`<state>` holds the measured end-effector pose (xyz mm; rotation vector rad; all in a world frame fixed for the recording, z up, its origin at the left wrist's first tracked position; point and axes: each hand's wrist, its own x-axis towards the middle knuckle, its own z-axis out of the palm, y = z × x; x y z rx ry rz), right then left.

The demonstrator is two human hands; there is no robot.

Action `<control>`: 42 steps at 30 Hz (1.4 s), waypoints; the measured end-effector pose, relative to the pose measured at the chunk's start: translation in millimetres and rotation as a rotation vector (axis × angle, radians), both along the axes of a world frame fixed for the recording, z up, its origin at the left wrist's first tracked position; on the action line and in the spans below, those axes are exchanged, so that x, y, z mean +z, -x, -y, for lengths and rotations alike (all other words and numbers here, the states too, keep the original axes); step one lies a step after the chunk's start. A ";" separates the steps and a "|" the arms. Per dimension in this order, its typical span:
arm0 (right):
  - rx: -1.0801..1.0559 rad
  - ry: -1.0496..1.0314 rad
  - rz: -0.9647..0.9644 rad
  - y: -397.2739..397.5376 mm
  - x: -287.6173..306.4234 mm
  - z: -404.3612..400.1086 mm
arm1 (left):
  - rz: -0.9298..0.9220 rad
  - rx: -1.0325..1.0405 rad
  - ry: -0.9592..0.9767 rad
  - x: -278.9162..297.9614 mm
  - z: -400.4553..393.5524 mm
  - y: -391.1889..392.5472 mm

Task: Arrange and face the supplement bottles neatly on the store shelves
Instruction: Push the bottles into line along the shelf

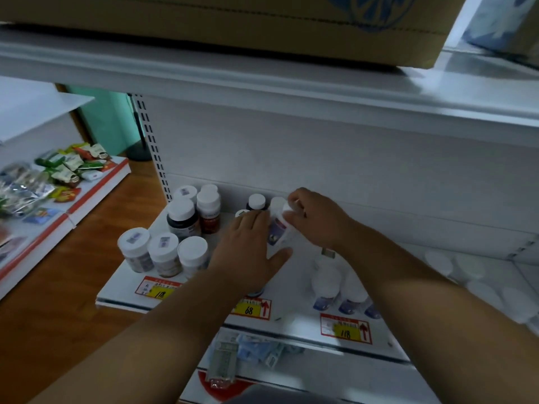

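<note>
Both hands work over the middle of the white shelf (122, 287). The right hand (316, 217) curls its fingers round the cap end of a white bottle (279, 228) with a purple label, which leans tilted between the two hands. The left hand (250, 252) lies flat with fingers straight, its palm side against that bottle's left flank and its thumb spread out below it.

Behind the hands a dark bottle (256, 203) stands upright near the shelf's grey back panel (320, 147). To the left are two dark white-capped bottles (183, 218) with paler ones behind, and a front row of three white-capped jars (163, 253). On the right, white bottles with blue labels (325, 287) stand close to the front edge, partly hidden by the right forearm.

Red-and-yellow price tags (252, 309) sit along the shelf's front lip, reading 118, 68 and 118. A cardboard box (204, 21) rests on the shelf above. A lower shelf holds blurred packets (253, 349). At far left another shelf unit with a red edge carries green snack packets (70, 164), over a brown wooden floor (58, 316).
</note>
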<state>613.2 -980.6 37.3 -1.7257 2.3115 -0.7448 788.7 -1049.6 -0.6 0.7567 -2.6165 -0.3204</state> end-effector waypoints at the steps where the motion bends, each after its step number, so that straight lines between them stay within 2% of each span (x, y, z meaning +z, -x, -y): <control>1: -0.047 0.031 -0.002 3.2 7.4 -12.3 | -0.036 -0.006 -0.029 0.0 -3.1 6.1; 6: -0.169 0.130 -0.041 20.8 37.7 -68.5 | -0.169 -0.121 -0.222 0.0 -30.8 44.7; 12: -0.191 0.114 -0.089 47.4 50.1 -113.9 | -0.136 -0.293 -0.336 0.7 -59.1 93.6; 14: -0.191 0.082 -0.081 54.4 44.8 -122.1 | -0.087 -0.316 -0.300 -3.2 -64.0 102.0; 18: -0.178 -0.011 -0.097 61.7 24.4 -126.1 | 0.081 -0.297 -0.079 -20.2 -68.9 100.7; 22: -0.144 -0.175 -0.033 65.5 0.5 -118.6 | 0.270 -0.291 -0.071 -33.4 -72.1 97.8; 28: -0.013 -0.336 0.012 61.4 -21.3 -101.2 | 0.198 -0.286 -0.077 -37.4 -72.3 96.2; 35: -0.027 -0.403 0.024 64.7 -21.8 -95.0 | 0.216 -0.275 -0.121 -34.5 -73.7 95.2; 37: -0.072 -0.364 0.023 65.2 -20.8 -91.1 | 0.203 -0.264 -0.126 -31.6 -72.3 92.2; 42: -0.083 -0.118 -0.026 57.4 -8.3 -51.9 | 0.113 -0.178 -0.149 -18.3 -59.4 71.8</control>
